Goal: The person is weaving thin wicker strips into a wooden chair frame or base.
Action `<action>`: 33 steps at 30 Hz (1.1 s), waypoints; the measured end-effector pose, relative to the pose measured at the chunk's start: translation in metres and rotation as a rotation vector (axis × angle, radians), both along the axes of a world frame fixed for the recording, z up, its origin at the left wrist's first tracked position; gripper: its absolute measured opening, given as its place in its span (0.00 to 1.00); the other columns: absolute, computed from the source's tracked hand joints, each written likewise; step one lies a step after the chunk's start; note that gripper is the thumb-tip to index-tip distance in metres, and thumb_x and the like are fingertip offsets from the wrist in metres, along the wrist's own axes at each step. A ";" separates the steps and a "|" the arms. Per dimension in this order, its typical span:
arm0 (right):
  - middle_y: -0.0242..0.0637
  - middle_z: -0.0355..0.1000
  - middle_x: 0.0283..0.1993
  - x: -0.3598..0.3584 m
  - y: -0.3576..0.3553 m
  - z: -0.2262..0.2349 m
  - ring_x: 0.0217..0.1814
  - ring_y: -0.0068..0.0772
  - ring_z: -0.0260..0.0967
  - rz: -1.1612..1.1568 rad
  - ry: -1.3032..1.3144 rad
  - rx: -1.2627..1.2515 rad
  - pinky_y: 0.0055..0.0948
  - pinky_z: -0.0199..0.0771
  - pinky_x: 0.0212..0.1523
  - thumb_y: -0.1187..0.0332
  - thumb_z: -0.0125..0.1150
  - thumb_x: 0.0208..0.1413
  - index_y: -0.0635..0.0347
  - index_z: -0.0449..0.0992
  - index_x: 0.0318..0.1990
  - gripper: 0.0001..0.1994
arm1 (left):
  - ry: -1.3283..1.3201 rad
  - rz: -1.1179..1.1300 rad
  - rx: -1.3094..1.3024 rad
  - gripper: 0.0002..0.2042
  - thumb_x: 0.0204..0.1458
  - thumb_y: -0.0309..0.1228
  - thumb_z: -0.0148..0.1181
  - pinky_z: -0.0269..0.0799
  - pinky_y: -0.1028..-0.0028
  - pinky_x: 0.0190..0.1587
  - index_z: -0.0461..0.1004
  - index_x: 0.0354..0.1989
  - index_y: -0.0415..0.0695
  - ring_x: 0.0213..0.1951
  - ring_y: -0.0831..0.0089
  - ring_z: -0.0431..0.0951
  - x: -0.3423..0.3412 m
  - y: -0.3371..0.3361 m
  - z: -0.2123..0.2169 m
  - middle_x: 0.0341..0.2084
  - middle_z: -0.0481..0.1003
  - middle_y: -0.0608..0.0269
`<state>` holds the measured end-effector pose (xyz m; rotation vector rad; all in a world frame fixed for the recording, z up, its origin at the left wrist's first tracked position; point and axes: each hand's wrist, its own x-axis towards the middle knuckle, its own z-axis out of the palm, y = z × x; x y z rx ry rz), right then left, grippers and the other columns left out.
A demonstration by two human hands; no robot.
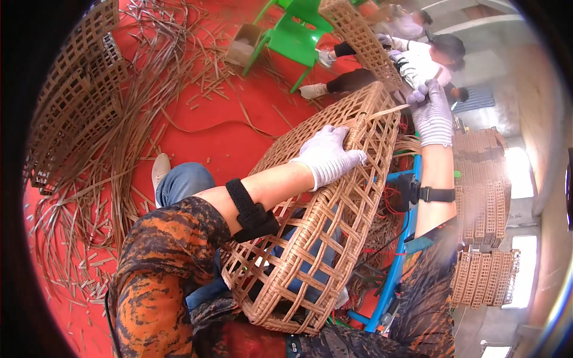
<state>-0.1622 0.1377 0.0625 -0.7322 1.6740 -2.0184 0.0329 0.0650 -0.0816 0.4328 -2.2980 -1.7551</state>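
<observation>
While the fingers of your left hand [329, 156] are gripping an edge of the woven basket [305, 238] before your torso, your right hand [433, 113] is pinching a pale strip [388, 111]. Left: red floor [230, 149] is spreading under loose strips [128, 179]. Right: blue frame [391, 280] is running close by. Upper left: openwork baskets [77, 101] are standing. Upper middle: tub [239, 55], contents indistinct.

That woven basket [311, 227] looks rough and fibrous, a knitted cloth glove [325, 154] on it, a glossy plastic chair [291, 45] beyond it.
</observation>
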 end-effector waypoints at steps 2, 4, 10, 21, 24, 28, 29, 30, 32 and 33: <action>0.28 0.64 0.26 0.002 -0.002 0.014 0.22 0.20 0.59 -0.072 0.142 0.236 0.23 0.66 0.25 0.66 0.58 0.63 0.59 0.70 0.45 0.09 | -0.018 0.045 -0.037 0.38 0.49 0.53 0.60 0.61 0.62 0.64 0.63 0.64 0.40 0.62 0.50 0.65 -0.001 0.001 0.002 0.59 0.65 0.41; 0.28 0.64 0.25 0.012 -0.006 0.017 0.20 0.18 0.58 -0.044 0.325 0.417 0.21 0.63 0.22 0.66 0.59 0.62 0.59 0.71 0.45 0.09 | -0.001 0.051 -0.017 0.38 0.49 0.53 0.60 0.61 0.61 0.64 0.63 0.64 0.40 0.61 0.50 0.66 -0.001 -0.001 0.002 0.58 0.65 0.42; 0.36 0.73 0.32 0.045 -0.015 0.004 0.38 0.30 0.75 0.191 1.239 0.918 0.28 0.75 0.42 0.69 0.66 0.52 0.61 0.79 0.39 0.09 | 0.001 0.053 0.041 0.38 0.48 0.54 0.61 0.62 0.60 0.63 0.64 0.63 0.42 0.60 0.49 0.66 0.002 -0.003 -0.001 0.57 0.66 0.42; 0.39 0.70 0.35 0.048 -0.033 -0.009 0.41 0.45 0.73 0.511 1.927 1.206 0.41 0.74 0.41 0.70 0.59 0.51 0.50 0.80 0.35 0.06 | -0.014 0.050 0.063 0.39 0.47 0.55 0.60 0.63 0.61 0.62 0.65 0.62 0.40 0.59 0.50 0.67 0.003 -0.007 0.000 0.55 0.67 0.43; 0.39 0.70 0.34 0.049 -0.036 -0.005 0.40 0.45 0.72 0.605 1.939 1.157 0.40 0.75 0.41 0.71 0.58 0.50 0.51 0.80 0.35 0.07 | -0.009 0.056 0.069 0.39 0.47 0.55 0.61 0.63 0.60 0.62 0.65 0.63 0.40 0.59 0.50 0.67 0.004 -0.009 -0.001 0.56 0.66 0.42; 0.39 0.70 0.34 0.050 -0.037 -0.001 0.41 0.44 0.72 0.750 1.998 1.079 0.40 0.74 0.42 0.73 0.58 0.46 0.53 0.79 0.35 0.08 | -0.003 0.039 0.082 0.40 0.46 0.56 0.61 0.62 0.60 0.63 0.64 0.63 0.41 0.60 0.49 0.66 0.004 -0.010 -0.001 0.56 0.66 0.42; 0.39 0.70 0.34 0.050 -0.038 -0.001 0.41 0.44 0.72 0.771 2.043 1.042 0.40 0.74 0.42 0.73 0.58 0.45 0.54 0.79 0.35 0.09 | 0.003 0.042 0.089 0.40 0.46 0.56 0.61 0.62 0.60 0.63 0.64 0.63 0.41 0.60 0.49 0.66 0.004 -0.010 -0.001 0.56 0.66 0.42; 0.39 0.70 0.34 0.051 -0.039 -0.003 0.41 0.44 0.72 0.773 2.043 1.042 0.40 0.74 0.42 0.73 0.58 0.45 0.54 0.79 0.35 0.09 | -0.004 0.031 0.089 0.41 0.45 0.57 0.61 0.62 0.60 0.63 0.64 0.64 0.42 0.61 0.49 0.65 0.004 -0.010 -0.002 0.57 0.65 0.42; 0.39 0.70 0.34 0.052 -0.040 -0.006 0.42 0.44 0.71 0.769 2.063 1.002 0.39 0.74 0.43 0.73 0.58 0.45 0.55 0.78 0.36 0.09 | -0.013 0.021 0.089 0.41 0.45 0.57 0.61 0.62 0.59 0.63 0.64 0.64 0.42 0.62 0.49 0.64 0.004 -0.009 -0.003 0.58 0.65 0.41; 0.39 0.70 0.34 0.053 -0.041 -0.007 0.42 0.44 0.71 0.771 2.063 1.000 0.39 0.74 0.43 0.73 0.58 0.45 0.55 0.78 0.36 0.09 | 0.008 0.057 0.082 0.39 0.46 0.56 0.60 0.63 0.60 0.62 0.66 0.63 0.42 0.61 0.49 0.66 0.004 -0.008 -0.004 0.58 0.66 0.41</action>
